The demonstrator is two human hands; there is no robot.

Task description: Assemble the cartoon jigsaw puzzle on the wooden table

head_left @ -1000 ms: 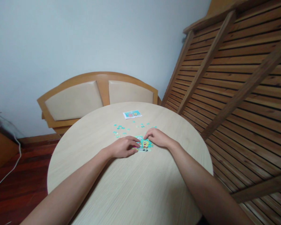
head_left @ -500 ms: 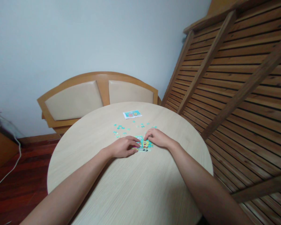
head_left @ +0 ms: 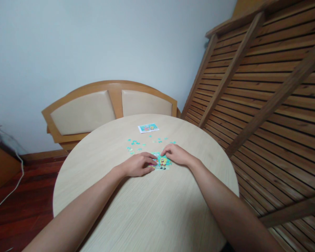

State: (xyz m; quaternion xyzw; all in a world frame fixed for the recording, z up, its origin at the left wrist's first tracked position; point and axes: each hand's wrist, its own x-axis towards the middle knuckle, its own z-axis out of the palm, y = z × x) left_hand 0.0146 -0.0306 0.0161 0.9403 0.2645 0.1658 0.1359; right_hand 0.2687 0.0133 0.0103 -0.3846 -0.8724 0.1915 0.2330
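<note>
While both hands press flat, fingers spread and clamped on nothing, work gently.
Table (head_left: 147, 210): bare near edge.
Left hand (head_left: 136, 164), right hand (head_left: 177, 154): fingertips on puzzle (head_left: 161, 162); press evenly.
Loose pieces (head_left: 133, 143): just beyond.
Picture card (head_left: 148, 127): farthest.

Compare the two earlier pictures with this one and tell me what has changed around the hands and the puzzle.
Nothing has visibly changed. The left hand and right hand rest on the part-built puzzle as before. The loose pieces and the reference picture lie where they were on the round table.
</note>
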